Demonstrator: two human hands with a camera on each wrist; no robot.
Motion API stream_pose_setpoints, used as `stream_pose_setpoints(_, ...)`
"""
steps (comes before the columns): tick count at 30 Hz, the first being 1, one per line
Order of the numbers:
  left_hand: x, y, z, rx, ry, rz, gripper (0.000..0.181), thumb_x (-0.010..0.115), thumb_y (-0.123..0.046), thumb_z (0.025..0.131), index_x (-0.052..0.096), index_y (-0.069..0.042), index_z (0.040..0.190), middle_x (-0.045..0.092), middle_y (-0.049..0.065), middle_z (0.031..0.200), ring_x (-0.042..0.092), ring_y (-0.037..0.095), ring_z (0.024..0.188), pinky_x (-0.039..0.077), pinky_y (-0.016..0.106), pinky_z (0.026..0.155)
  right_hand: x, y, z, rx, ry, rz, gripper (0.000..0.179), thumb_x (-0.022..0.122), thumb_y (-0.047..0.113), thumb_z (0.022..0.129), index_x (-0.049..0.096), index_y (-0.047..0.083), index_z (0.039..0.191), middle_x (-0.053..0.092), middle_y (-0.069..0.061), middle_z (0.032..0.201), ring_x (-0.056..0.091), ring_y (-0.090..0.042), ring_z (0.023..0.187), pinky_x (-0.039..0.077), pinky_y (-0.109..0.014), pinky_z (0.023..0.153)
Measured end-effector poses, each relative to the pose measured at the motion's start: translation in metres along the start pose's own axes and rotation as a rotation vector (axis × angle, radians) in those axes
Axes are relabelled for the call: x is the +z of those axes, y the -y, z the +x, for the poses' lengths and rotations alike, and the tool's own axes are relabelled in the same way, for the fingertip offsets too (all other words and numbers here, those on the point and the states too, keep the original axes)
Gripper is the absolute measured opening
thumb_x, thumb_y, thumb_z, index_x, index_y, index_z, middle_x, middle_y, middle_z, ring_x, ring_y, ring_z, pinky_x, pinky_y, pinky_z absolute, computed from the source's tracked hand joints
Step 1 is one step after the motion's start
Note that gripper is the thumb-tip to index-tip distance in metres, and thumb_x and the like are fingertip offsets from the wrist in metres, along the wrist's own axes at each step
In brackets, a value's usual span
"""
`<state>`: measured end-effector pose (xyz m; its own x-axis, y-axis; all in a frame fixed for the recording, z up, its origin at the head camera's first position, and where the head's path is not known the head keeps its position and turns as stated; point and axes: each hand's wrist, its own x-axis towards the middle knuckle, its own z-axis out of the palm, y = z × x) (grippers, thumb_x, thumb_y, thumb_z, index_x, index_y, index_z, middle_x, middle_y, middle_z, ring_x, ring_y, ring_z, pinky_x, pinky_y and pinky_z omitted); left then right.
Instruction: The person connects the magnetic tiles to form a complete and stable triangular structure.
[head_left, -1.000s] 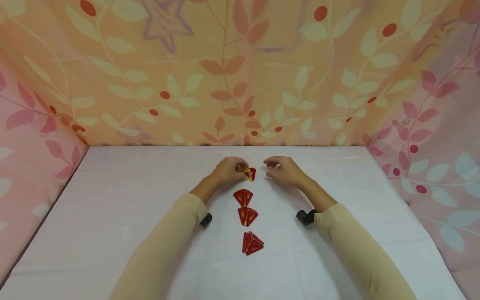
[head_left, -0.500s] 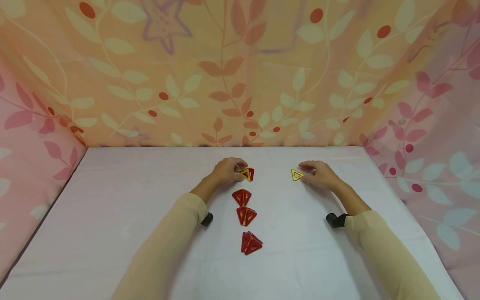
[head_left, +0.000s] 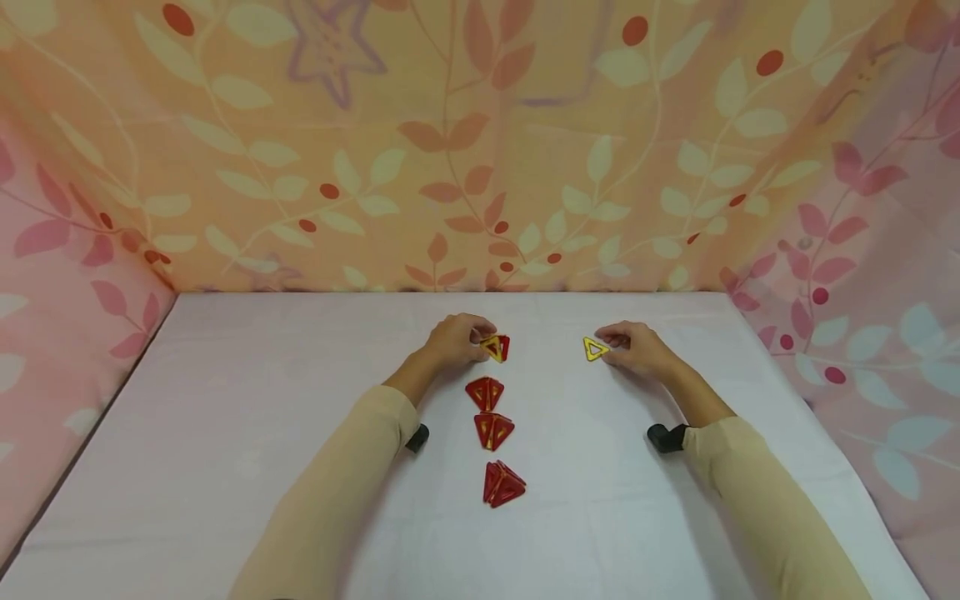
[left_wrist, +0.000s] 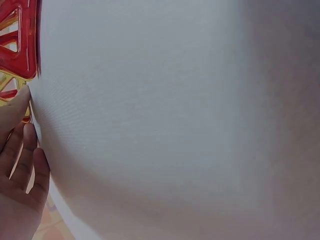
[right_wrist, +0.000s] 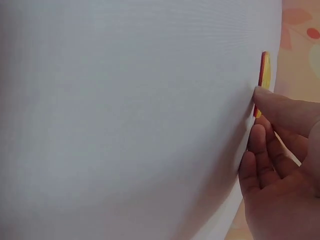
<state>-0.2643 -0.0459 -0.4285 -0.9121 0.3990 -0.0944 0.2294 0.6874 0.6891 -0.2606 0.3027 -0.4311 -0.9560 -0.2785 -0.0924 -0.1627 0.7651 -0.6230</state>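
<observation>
My left hand [head_left: 453, 340] pinches a yellow-and-red piece of triangular tiles [head_left: 503, 345] at the far middle of the table. In the left wrist view, thumb and fingers hold its yellow part, beside a glossy red tile [left_wrist: 29, 62]. To the right, thumb and fingertips of my right hand [head_left: 639, 347] pinch a yellow triangular tile [head_left: 588, 348] with an open centre. Seen edge-on in the right wrist view, this tile [right_wrist: 266, 70] shows a red layer along the yellow. Three red triangular-tile shapes line up toward me: one far [head_left: 485, 393], one middle [head_left: 494, 431], one near [head_left: 504, 485].
A white cloth covers the table [head_left: 247, 400]. Floral curtain [head_left: 337, 158] hangs behind it and along both sides. Small black wrist cameras sit at the left [head_left: 417, 438] and right cuffs [head_left: 666, 438].
My right hand has moved away to the right from beside the left hand, and the yellow triangular tile now shows in its fingers. The left hand keeps its place.
</observation>
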Motion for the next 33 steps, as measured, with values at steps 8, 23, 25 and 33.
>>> stream_pose_setpoints(8, 0.002, -0.001, 0.001, -0.034, 0.005, -0.003, 0.039, 0.078, -0.012, 0.087, 0.068, -0.014, 0.125, 0.067, 0.003, 0.115, 0.058, 0.021, 0.11, 0.044, 0.041, 0.098, -0.002, 0.003, 0.003, -0.005, 0.043, 0.012, 0.038, 0.072, -0.003, 0.084, 0.067, -0.005, 0.122, 0.066, -0.014, 0.101, 0.055, -0.025, 0.093, 0.045, -0.025, 0.079)
stream_pose_setpoints(23, 0.003, 0.001, 0.002, -0.036, -0.003, -0.009, 0.04, 0.077, -0.012, 0.087, 0.068, -0.014, 0.126, 0.067, 0.002, 0.116, 0.058, 0.021, 0.109, 0.045, 0.04, 0.096, 0.009, 0.021, 0.007, -0.068, 0.043, 0.006, 0.036, 0.074, -0.004, 0.083, 0.069, -0.006, 0.118, 0.067, -0.012, 0.096, 0.057, -0.022, 0.088, 0.047, -0.027, 0.079)
stream_pose_setpoints(25, 0.003, 0.0, 0.002, -0.036, -0.003, -0.014, 0.04, 0.077, -0.012, 0.087, 0.068, -0.014, 0.126, 0.067, 0.002, 0.116, 0.058, 0.021, 0.109, 0.045, 0.04, 0.096, 0.011, 0.023, 0.008, -0.064, 0.048, 0.003, 0.036, 0.074, -0.003, 0.083, 0.069, -0.005, 0.119, 0.067, -0.012, 0.096, 0.057, -0.023, 0.088, 0.046, -0.028, 0.079)
stream_pose_setpoints(33, 0.002, -0.001, 0.001, -0.048, -0.014, -0.033, 0.039, 0.078, -0.011, 0.086, 0.069, -0.014, 0.124, 0.067, 0.002, 0.113, 0.057, 0.021, 0.107, 0.044, 0.04, 0.096, 0.02, 0.036, 0.015, -0.076, 0.065, 0.02, 0.037, 0.076, -0.002, 0.082, 0.069, -0.005, 0.119, 0.067, -0.012, 0.095, 0.058, -0.021, 0.088, 0.046, -0.027, 0.079)
